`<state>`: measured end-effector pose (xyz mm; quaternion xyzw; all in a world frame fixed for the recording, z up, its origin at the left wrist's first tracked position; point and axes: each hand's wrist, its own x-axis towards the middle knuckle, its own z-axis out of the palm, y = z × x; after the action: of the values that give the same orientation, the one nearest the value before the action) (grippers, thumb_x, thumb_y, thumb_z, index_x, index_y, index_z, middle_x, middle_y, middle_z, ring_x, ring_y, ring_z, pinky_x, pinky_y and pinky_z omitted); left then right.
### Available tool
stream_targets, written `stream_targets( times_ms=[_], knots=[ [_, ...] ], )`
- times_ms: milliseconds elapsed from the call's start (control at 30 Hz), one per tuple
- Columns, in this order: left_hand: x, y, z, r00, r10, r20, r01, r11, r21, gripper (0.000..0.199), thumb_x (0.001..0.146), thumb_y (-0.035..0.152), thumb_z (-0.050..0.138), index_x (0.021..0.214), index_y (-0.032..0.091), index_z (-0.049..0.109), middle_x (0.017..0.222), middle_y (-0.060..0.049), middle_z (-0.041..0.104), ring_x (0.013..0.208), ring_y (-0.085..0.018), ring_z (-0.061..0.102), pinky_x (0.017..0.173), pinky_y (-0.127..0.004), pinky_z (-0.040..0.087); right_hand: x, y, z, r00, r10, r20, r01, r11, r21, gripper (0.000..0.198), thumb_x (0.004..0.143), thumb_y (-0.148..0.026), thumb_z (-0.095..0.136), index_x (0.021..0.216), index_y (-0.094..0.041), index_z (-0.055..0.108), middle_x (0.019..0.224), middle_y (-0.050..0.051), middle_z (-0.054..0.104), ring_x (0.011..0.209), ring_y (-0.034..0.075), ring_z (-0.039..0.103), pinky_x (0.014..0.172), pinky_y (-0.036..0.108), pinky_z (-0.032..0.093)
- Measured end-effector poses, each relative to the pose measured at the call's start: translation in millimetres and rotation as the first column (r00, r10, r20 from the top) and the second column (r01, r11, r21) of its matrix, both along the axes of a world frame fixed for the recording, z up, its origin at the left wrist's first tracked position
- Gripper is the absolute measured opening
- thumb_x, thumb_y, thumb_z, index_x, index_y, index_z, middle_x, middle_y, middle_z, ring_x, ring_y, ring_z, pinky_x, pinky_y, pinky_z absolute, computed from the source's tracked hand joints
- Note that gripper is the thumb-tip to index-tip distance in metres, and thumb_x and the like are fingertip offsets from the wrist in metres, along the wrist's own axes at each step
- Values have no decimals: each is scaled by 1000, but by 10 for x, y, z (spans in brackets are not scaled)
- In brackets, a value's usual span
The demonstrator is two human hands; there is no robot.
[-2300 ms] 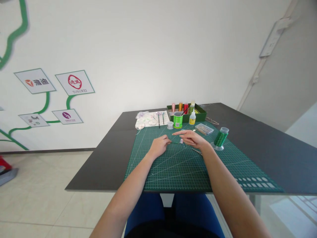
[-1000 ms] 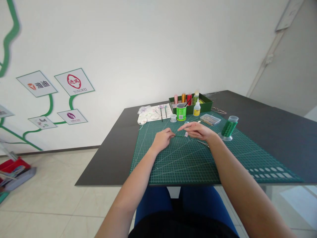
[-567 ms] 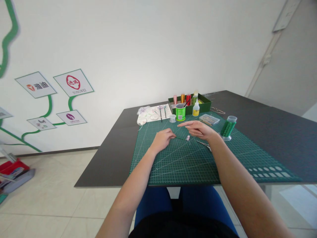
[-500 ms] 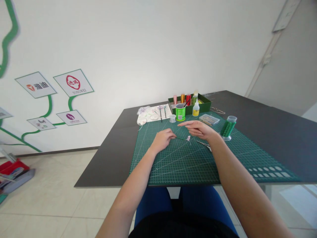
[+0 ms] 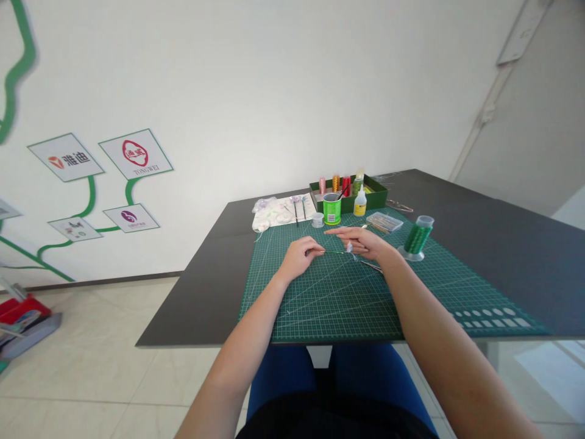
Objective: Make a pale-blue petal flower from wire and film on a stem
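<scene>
My left hand (image 5: pixel 299 258) is closed in a pinch on the end of a thin green flower stem (image 5: pixel 336 252), held roughly level above the cutting mat (image 5: pixel 338 305). At the stem's right end is a small pale pink-white flower (image 5: pixel 350 247) with fine loose threads hanging from it. Just behind and beside the flower is my right hand (image 5: pixel 363 241), its fingers stretched out to the left; whether they touch the flower I cannot make out. Tweezers or slim scissors (image 5: pixel 371 266) lie on the mat, partly hidden under my right wrist.
A spool of green thread (image 5: pixel 419 236) stands right of my right hand. Behind are a clear case (image 5: pixel 385 222), a glue bottle (image 5: pixel 360 202), a green can (image 5: pixel 331 209), a small white spool (image 5: pixel 317 220) and a green box (image 5: pixel 377 198) of thread spools. White paper (image 5: pixel 274 213) holds flower pieces.
The flower end of the stem has risen slightly, closer to my right hand's fingers. My right hand has shifted a little left and down. The left hand keeps its pinch.
</scene>
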<state>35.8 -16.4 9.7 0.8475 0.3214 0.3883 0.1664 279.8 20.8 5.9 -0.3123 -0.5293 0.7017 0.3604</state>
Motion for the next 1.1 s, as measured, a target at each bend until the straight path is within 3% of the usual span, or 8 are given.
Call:
stream_targets(
  times_ms=[367, 600, 933, 1100],
  knots=[
    [-14, 61, -56, 963, 21, 270, 21, 988, -152, 18, 88, 33, 73, 85, 16, 77, 85, -6, 70, 71, -13, 60, 63, -25, 43, -108, 23, -126, 997, 51, 57, -49, 998, -25, 45, 82, -24, 64, 123, -5, 69, 38, -13, 30, 32, 4, 13, 33, 17, 9],
    [-48, 149, -111, 893, 101, 438, 20, 965, -263, 22, 77, 38, 81, 82, 16, 78, 80, -5, 70, 68, -14, 59, 65, -26, 45, -199, 21, -190, 985, 132, 107, -129, 991, -36, 44, 82, -21, 66, 123, -6, 68, 38, -13, 32, 33, 4, 15, 36, 19, 9],
    [-74, 191, -148, 843, 183, 506, 31, 922, -387, 25, 71, 36, 83, 84, 15, 77, 80, -6, 72, 73, -16, 62, 73, -29, 49, -245, -24, -146, 978, 147, 145, -151, 989, 11, 47, 84, -24, 65, 127, -6, 67, 40, -13, 32, 35, 5, 16, 38, 21, 10],
    [-72, 184, -145, 821, 214, 530, 42, 903, -428, 25, 69, 35, 85, 81, 15, 76, 77, -5, 70, 70, -15, 61, 70, -28, 48, -249, -29, -144, 976, 147, 159, -153, 988, 26, 46, 84, -25, 65, 126, -6, 68, 40, -13, 32, 36, 5, 16, 39, 21, 10]
  ],
)
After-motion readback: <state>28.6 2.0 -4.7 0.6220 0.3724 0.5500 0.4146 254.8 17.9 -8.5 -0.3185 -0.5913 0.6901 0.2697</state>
